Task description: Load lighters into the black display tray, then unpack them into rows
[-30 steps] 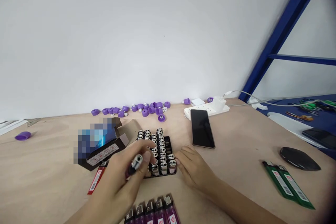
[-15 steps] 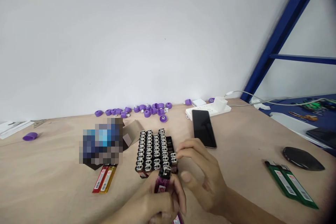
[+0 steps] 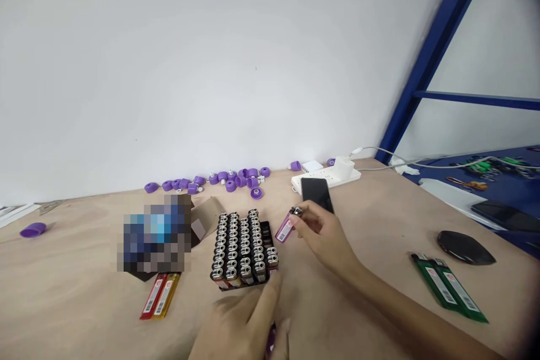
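My right hand [image 3: 323,233] pinches a purple lighter [image 3: 285,229] by its metal top, tilted, just right of a black tray [image 3: 266,230]. Rows of lighters [image 3: 239,242] stand upright in the tray, metal tops up. Its rightmost row has bare slots at the back and a few lighters at the front. My left hand [image 3: 238,323] is in front of the tray, with its index finger stretched to the front right lighter [image 3: 273,261]. Another purple lighter [image 3: 271,339] is held in the curled fingers of that hand, partly hidden.
Red [image 3: 153,296] and yellow lighters [image 3: 166,296] lie left, beside a blurred box [image 3: 156,236]. Two green lighters [image 3: 449,287] and a black oval object [image 3: 465,247] lie right. Behind are a phone [image 3: 317,194], a power strip [image 3: 324,177] and several purple caps [image 3: 240,181].
My right hand has taken a purple lighter and moved it up and back, beside the tray. My left hand has lowered, its index finger now at the tray's front right. The view has shifted slightly.
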Motion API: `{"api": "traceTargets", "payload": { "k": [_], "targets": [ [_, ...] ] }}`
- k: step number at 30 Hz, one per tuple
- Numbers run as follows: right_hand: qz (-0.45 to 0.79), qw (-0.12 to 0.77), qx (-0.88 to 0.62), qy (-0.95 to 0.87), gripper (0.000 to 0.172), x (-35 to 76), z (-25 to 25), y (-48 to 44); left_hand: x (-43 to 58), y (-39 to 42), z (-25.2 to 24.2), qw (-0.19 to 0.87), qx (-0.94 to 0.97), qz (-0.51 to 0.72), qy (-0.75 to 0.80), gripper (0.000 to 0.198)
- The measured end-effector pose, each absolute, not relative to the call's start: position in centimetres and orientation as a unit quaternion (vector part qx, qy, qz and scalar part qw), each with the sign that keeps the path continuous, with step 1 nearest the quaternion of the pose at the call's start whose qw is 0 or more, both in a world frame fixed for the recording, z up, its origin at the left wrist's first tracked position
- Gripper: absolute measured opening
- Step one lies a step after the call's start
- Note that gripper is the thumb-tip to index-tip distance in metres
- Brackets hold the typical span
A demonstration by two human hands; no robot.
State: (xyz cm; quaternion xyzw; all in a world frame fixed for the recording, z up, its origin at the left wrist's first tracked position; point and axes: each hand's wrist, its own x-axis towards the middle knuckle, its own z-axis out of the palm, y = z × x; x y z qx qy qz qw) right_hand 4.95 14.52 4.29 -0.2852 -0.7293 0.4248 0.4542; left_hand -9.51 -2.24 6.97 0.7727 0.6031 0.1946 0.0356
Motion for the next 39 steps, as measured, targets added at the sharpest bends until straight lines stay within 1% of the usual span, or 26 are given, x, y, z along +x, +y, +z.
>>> {"api": "traceTargets", "payload": {
  "k": [1,2,4,6,8,14,19,24,29,33,36,39],
  "targets": [
    [0.421,0.447,-0.286,-0.736,0.016,4.7,3.5,14.6,-9.7,-2.2,6.9,-0.029,0.776,0.191,0.601,0.055],
    [0.417,0.439,-0.285,-0.743,0.014,4.5,2.7,14.4,-10.0,-2.1,6.8,-0.064,0.775,0.175,0.604,0.062],
    [0.410,0.420,-0.277,-0.761,0.011,4.2,1.7,14.0,-10.5,-1.8,6.6,-0.088,0.771,0.131,0.617,0.065],
    [0.401,0.405,-0.265,-0.778,0.008,3.9,1.2,13.5,-10.8,-1.8,6.3,-0.093,0.774,0.097,0.619,0.061],
    [0.390,0.391,-0.250,-0.795,0.008,3.9,1.2,13.2,-11.0,-1.8,6.0,-0.097,0.775,0.089,0.618,0.059],
    [0.337,0.365,-0.189,-0.847,0.024,4.1,1.4,13.2,-10.9,-2.4,5.6,-0.070,0.775,0.071,0.625,0.060],
    [0.280,0.348,-0.179,-0.877,0.030,4.2,1.6,13.1,-10.8,-2.2,5.7,-0.089,0.778,0.076,0.617,0.059],
    [0.226,0.315,-0.208,-0.898,0.022,4.2,2.2,13.4,-10.5,-2.4,5.7,-0.064,0.776,0.072,0.624,0.061],
    [0.180,0.282,-0.196,-0.922,0.016,4.2,3.0,13.4,-10.7,-2.6,5.6,-0.055,0.774,0.060,0.627,0.062],
    [0.139,0.265,-0.197,-0.933,0.011,3.9,3.3,12.9,-10.7,-2.6,5.7,-0.073,0.778,0.065,0.621,0.061],
    [0.119,0.249,-0.186,-0.943,0.008,3.8,3.3,12.9,-10.5,-2.5,6.0,-0.089,0.776,0.065,0.620,0.056],
    [0.120,0.242,-0.189,-0.944,0.009,3.8,3.4,13.2,-10.2,-2.3,6.4,-0.109,0.776,0.073,0.616,0.055]
  ]
}}
